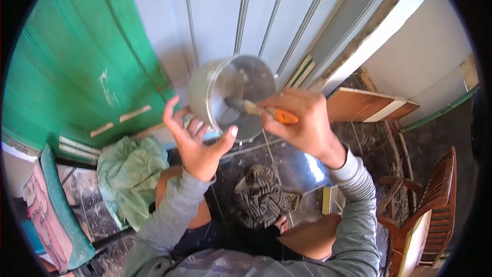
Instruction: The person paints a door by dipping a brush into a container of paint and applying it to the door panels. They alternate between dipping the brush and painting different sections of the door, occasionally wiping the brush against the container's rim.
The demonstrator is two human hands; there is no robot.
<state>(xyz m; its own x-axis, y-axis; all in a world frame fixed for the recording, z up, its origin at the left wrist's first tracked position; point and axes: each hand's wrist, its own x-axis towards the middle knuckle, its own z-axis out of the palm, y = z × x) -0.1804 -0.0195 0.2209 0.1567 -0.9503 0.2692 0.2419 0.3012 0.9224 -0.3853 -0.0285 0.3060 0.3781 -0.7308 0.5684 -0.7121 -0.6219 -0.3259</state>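
A metal pot [200, 90] is tipped so that its open mouth faces me, with whitish residue inside. My left hand [200, 149] supports it at the lower left, thumb near the rim and fingers spread along its side. In my right hand [302, 118] is a paintbrush [284, 116] with an orange handle, gripped from above. The brush's bristle end reaches into the pot's mouth, close to the inner wall.
Behind the pot rises a pale panelled door [215, 10], beside a green door [77, 61]. A patterned cloth [264, 195] lies on the dark tiled floor between my legs. Green fabric [130, 174] is at left, a wooden chair [428, 205] at right.
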